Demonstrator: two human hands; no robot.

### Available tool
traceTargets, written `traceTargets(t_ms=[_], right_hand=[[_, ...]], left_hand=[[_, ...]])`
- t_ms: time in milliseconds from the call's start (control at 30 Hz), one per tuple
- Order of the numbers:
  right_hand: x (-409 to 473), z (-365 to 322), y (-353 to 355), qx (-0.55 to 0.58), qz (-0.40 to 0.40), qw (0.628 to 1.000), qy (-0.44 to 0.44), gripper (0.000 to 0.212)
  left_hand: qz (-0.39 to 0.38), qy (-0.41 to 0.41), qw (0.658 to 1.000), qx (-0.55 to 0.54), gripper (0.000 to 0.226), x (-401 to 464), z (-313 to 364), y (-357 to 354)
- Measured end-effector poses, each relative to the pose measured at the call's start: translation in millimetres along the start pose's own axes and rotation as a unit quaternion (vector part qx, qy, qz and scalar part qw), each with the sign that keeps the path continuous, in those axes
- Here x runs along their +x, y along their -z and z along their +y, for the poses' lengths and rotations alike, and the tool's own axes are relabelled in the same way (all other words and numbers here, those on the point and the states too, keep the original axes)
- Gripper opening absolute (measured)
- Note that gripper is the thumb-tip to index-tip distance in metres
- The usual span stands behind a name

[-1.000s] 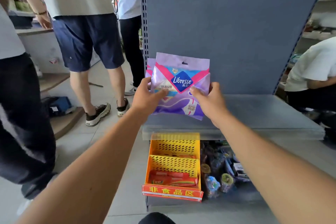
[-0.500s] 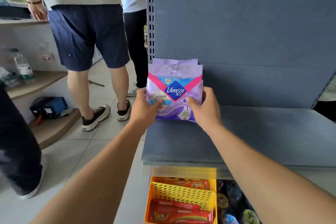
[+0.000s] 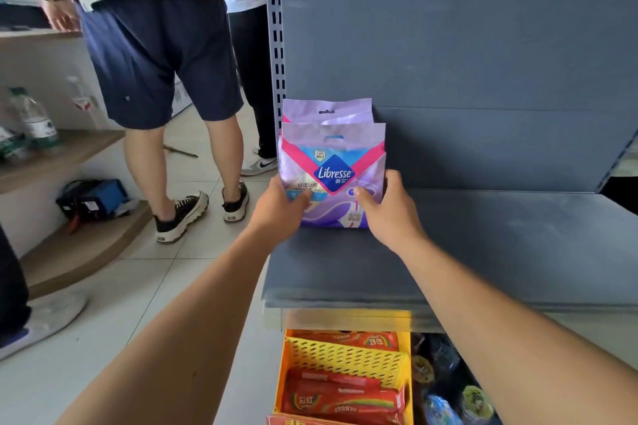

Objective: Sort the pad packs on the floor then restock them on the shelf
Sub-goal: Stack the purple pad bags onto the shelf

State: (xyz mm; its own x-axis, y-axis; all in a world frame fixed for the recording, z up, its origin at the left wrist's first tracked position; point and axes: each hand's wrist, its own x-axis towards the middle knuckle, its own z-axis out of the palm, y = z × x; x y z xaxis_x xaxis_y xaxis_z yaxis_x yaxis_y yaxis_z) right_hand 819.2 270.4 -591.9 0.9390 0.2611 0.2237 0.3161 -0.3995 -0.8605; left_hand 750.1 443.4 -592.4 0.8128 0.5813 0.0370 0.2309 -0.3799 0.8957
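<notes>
A purple Libresse pad pack (image 3: 333, 162) stands upright on the grey shelf (image 3: 483, 252), at its left end. Right behind it stands a second purple pad pack (image 3: 328, 112), close to the shelf's back panel. My left hand (image 3: 281, 209) grips the front pack's lower left side, thumb on its face. My right hand (image 3: 388, 209) grips its lower right side in the same way. The pack's bottom edge touches the shelf board.
A perforated upright post (image 3: 275, 28) borders the shelf on the left. Below hangs a yellow basket (image 3: 348, 355) with red snack packs, bottles beside it. Two people's legs (image 3: 165, 114) stand on the tiled floor at left, near low wooden shelves (image 3: 69, 155).
Both hands have carried the front pack forward and down from mid-air onto the shelf, in front of the other pack. The camera has moved closer to the shelf.
</notes>
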Motion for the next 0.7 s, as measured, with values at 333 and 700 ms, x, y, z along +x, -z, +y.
traceTargets(t_ms=[333,700], right_hand=[[-3.3,-3.0,8.8,-0.042,-0.026,0.999,-0.011,0.038],[-75.4,-31.7,90.6,-0.404,0.011,0.901,0.156,0.046]], left_hand=[[-0.006,-0.009,0.999,0.036,0.045,-15.1,3.8,8.1],[0.1,-0.288,0.891,0.337,0.049,-99.3,65.7,19.7]])
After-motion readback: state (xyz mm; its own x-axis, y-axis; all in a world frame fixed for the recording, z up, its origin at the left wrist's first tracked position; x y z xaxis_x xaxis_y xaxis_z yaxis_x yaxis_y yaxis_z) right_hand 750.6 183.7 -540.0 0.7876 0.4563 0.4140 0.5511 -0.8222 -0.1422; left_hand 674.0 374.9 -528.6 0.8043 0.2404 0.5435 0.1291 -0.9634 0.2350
